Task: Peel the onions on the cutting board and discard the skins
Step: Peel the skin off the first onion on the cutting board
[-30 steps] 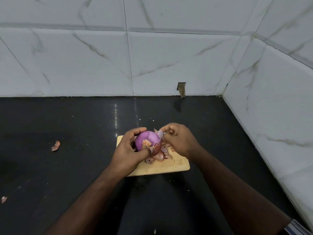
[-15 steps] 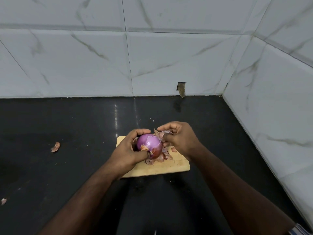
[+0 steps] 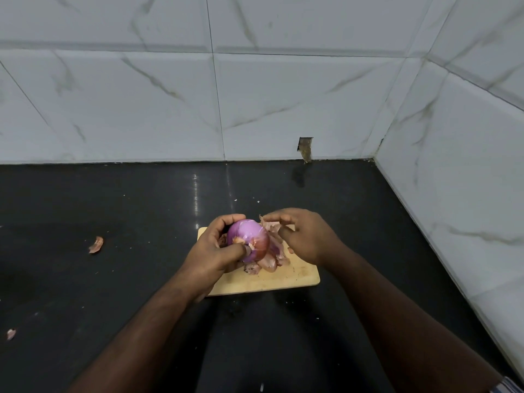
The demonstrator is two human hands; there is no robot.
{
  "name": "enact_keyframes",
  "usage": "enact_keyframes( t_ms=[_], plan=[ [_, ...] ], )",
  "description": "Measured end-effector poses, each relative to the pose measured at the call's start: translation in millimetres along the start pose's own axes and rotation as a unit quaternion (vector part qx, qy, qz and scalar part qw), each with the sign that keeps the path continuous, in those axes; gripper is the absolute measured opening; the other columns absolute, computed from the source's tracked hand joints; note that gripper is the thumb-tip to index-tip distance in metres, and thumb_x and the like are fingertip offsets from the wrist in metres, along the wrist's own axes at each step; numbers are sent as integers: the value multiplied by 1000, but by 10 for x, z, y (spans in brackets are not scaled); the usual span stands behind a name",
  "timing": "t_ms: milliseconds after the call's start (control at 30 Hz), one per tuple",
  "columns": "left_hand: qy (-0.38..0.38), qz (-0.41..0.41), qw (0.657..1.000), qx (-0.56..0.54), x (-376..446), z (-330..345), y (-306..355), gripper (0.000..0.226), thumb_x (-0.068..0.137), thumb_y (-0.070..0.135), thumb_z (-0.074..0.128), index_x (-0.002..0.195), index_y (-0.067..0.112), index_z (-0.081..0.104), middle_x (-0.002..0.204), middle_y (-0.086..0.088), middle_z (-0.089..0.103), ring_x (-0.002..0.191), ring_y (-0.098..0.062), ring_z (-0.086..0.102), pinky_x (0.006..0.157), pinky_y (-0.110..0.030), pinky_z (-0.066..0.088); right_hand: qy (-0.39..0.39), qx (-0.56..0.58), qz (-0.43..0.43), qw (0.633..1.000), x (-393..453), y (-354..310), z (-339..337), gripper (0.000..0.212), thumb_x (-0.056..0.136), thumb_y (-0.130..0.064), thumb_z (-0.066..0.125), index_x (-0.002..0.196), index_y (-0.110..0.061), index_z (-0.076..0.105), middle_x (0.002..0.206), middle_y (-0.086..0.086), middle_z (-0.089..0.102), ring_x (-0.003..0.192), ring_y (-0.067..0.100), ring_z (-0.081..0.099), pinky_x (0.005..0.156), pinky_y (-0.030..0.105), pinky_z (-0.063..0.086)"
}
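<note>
Black countertop (image 3: 113,194) meets marbled white wall tiles (image 3: 141,103).

The left hand (image 3: 211,252) hides the onion's (image 3: 249,236) left side and the cutting board's (image 3: 283,279) near-left corner.

Purple onion (image 3: 247,236), black counter (image 3: 113,211)

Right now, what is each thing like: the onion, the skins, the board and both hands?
onion: mostly peeled, purple, held above the board
left hand: grips the onion
right hand: pinches a strip of skin beside the onion
loose skins: piled on the board, not yet discarded
cutting board: flat on the black counter
skin scraps: lying on the counter, left of the board
</note>
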State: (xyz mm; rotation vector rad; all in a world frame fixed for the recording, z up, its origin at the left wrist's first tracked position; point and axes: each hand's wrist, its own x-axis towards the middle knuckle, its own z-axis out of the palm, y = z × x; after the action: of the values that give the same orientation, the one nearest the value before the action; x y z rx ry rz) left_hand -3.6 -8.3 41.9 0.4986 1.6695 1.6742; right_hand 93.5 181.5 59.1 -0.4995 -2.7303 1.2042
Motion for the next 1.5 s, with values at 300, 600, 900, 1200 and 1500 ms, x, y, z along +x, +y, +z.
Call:
enact_keyframes(
  t_ms=[300, 600, 900, 1200, 1500],
  plan=[
    [-8, -36, 999, -3, 0, 37, 98, 37, 96, 9, 65, 131, 17, 61, 123, -11, 68, 92, -23, 76, 69, -31, 61, -53, 32, -75, 995, -104, -199, 23, 39, 79, -30, 81, 110, -41, 60, 118, -13, 45, 105, 2, 51, 81, 15, 46],
    [-3, -44, 999, -2, 1, 50, 89, 31, 97, 17, 64, 128, 19, 63, 121, -11, 70, 92, -23, 76, 68, -31, 61, -82, -11, -76, 994, -69, -237, -47, 6, 92, -24, 66, 95, -28, 62, 112, -9, 46, 98, 2, 52, 80, 19, 44],
    [4, -49, 998, -31, 37, 42, 83, 28, 100, 18, 61, 127, 15, 65, 117, -16, 72, 89, -24, 75, 68, -34, 62, -65, -14, -100, 993, -74, -126, -88, 16, 97, -16, 58, 91, -30, 55, 103, -16, 46, 90, 4, 53, 76, 20, 47],
    [3, -78, 992, -100, 65, 6, 54, 26, 102, 16, 56, 126, 13, 65, 114, -17, 75, 99, -33, 74, 82, -45, 63, -1, 58, 24, 998, -47, 87, -121, 9, 95, -12, 63, 91, -20, 59, 86, 2, 70, 78, 18, 71, 68, 42, 62],
    [26, -101, 979, -173, 47, 21, 70, 22, 102, 18, 56, 120, 12, 67, 107, -15, 77, 101, -39, 74, 82, -51, 62, -34, -99, 46, 993, -17, 224, 11, 27, 92, -18, 66, 117, -28, 71, 107, -16, 65, 83, -2, 57, 67, 10, 40]
  ],
)
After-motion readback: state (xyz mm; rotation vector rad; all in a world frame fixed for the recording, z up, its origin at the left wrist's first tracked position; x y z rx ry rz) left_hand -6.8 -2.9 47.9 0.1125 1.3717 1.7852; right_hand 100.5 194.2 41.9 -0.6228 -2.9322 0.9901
